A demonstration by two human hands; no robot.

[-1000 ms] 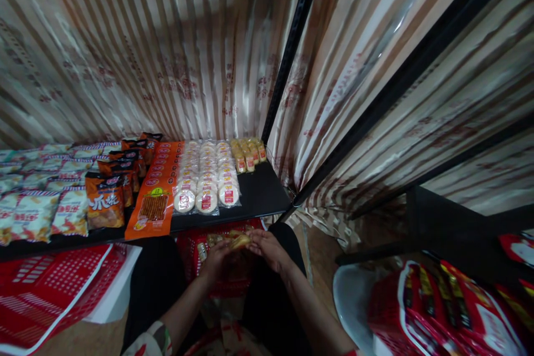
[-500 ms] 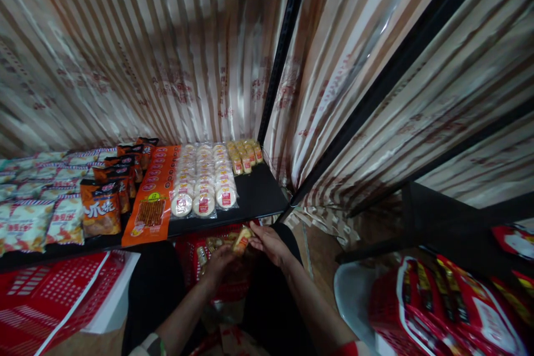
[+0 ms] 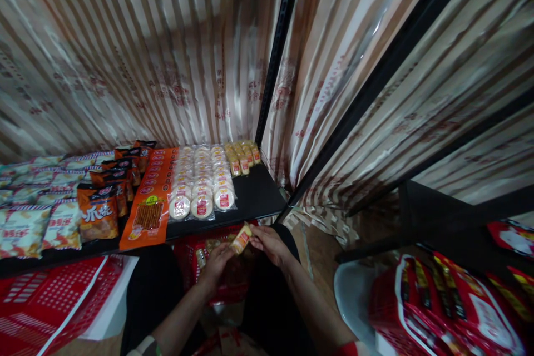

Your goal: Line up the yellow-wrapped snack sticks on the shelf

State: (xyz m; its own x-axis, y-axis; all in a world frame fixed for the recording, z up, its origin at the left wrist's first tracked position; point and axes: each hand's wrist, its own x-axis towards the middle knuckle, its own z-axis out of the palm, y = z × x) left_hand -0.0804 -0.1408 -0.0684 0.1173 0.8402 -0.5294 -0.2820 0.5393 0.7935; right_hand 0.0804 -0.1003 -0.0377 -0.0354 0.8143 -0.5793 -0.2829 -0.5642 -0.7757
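My right hand [image 3: 269,243] pinches a small yellow snack packet [image 3: 241,238] just below the front edge of a black shelf [image 3: 261,196]. My left hand [image 3: 216,263] is curled over a red basket [image 3: 192,250] on my lap that holds more small packets; I cannot make out what its fingers hold. A row of the same yellow packets [image 3: 241,157] stands at the back right of the shelf. To its left lie round white cakes [image 3: 202,183] in three rows, then orange flat packs [image 3: 148,200].
Brown snack bags [image 3: 100,212] and pale bags [image 3: 25,228] fill the shelf's left part. A black upright post [image 3: 273,61] stands behind it, before striped wall covering. Red baskets [image 3: 45,295] lie lower left. Red packages [image 3: 450,300] pile at lower right beside a white stool [image 3: 354,300].
My right hand has lifted the yellow packet out of the basket toward the shelf's edge. My left hand has stayed low over the basket.
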